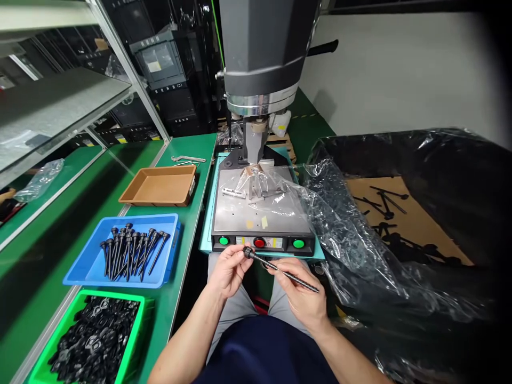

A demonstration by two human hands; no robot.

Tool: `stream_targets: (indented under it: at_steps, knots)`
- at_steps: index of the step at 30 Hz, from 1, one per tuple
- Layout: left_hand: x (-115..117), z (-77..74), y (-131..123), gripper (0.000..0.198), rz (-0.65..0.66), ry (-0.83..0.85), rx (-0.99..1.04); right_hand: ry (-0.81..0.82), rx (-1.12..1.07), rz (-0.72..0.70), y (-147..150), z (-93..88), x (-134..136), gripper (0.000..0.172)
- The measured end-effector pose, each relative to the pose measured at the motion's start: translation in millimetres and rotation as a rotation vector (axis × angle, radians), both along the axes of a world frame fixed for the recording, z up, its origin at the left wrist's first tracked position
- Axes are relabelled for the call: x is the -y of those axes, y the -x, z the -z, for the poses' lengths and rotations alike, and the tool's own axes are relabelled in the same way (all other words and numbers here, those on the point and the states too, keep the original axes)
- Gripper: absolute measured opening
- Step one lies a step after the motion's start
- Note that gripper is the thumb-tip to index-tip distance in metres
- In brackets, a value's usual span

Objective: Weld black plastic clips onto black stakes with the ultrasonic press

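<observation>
In front of my lap I hold a thin black rod with a knobbed end [280, 270]. The fingers of my left hand [229, 271] pinch the knob at its upper left end. My right hand [302, 293] grips the shaft further down, and the tip sticks out to the right. Just beyond my hands is the press base [264, 213], with two green buttons and a red one along its front. A blue tray [90, 266] at the left has several similar black rods [132, 248] in it.
A green bin [136, 341] full of small black parts stands at the near left. Behind the blue tray sit a brown tray [160, 186] and wrenches [188, 159]. The press head [260, 53] hangs above the base. A plastic-lined box [416, 213] at the right has black rods inside.
</observation>
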State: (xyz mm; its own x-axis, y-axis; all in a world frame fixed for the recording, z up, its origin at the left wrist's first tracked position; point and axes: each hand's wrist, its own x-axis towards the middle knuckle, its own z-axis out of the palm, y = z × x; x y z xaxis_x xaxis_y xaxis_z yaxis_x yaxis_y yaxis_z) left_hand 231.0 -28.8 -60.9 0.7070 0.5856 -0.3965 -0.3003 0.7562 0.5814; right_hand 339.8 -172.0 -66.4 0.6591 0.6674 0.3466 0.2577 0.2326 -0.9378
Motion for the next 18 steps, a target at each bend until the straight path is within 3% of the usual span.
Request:
stream_targets:
  at_steps: [8,18]
  knots:
    - [2.6,-0.6,0.9,0.022,-0.012,-0.031,-0.034,-0.123,0.218,-0.103,-12.5,-5.8,3.4,0.031]
    - [6.2,-2.3,-0.3,0.02,-0.016,-0.039,-0.021,-0.158,0.338,-0.232,-25.8,6.4,14.8,0.047]
